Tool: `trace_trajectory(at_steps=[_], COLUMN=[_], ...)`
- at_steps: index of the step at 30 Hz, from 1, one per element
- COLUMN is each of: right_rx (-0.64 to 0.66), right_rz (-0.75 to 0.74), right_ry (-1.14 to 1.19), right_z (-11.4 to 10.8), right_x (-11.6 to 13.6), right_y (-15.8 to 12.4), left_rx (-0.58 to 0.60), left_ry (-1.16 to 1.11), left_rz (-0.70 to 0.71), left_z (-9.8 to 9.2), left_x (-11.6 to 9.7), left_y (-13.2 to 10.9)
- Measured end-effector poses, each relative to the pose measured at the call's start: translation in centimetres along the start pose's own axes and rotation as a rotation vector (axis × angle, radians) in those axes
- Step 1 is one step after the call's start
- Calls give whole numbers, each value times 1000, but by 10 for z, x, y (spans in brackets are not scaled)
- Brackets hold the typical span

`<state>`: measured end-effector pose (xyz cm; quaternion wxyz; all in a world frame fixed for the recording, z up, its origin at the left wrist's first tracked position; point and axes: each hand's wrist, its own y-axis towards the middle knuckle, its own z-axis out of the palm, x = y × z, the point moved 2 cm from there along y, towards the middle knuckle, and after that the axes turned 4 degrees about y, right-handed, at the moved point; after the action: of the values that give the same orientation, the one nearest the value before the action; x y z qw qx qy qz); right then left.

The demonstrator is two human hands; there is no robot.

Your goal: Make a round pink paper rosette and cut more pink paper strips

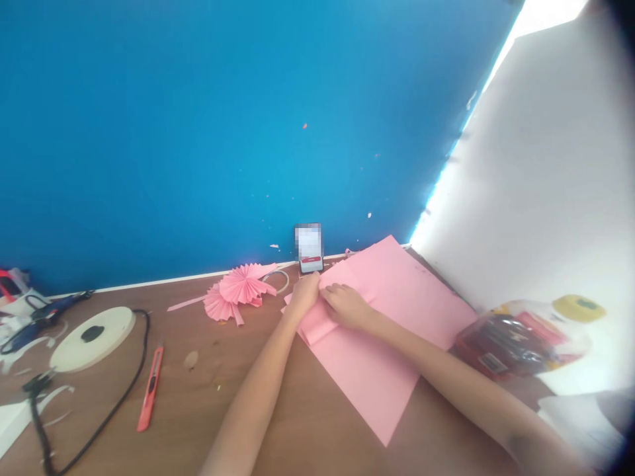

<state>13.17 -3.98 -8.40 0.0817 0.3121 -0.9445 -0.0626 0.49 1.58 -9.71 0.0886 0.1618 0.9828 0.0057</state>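
A large sheet of pink paper (391, 403) lies on the table with a smaller folded piece of pink paper (316, 327) on top of it. My left hand (305, 296) is closed at the far left edge of the folded piece. Beside it, with curled fingers, my right hand (346, 305) grips and presses the same piece. The fingertips of both hands are partly hidden. Just left of my hands lie pink pleated paper fans (245, 285).
A phone (310, 248) leans against the blue wall. At left are a red utility knife (150, 390), a cream round disc (92, 338) and a black cable (119, 403). A packet with a yellow cap (579, 308) stands at right by the white wall.
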Motion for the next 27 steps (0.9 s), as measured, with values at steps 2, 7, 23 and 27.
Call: trace_trajectory(at_steps=[2, 7, 23, 27], right_rx=[41, 84, 53, -224], right_rz=[25, 63, 190, 298], right_ry=[28, 44, 139, 279], right_z=[4, 8, 0, -14], right_x=[6, 17, -2, -35], right_y=[-2, -6, -1, 4], left_rx=[7, -30, 9, 13], left_ry=[16, 18, 3, -85], left_rz=[-16, -25, 34, 45], left_z=[2, 4, 2, -4], left_x=[0, 0, 5, 8], left_y=[1, -1, -1, -1])
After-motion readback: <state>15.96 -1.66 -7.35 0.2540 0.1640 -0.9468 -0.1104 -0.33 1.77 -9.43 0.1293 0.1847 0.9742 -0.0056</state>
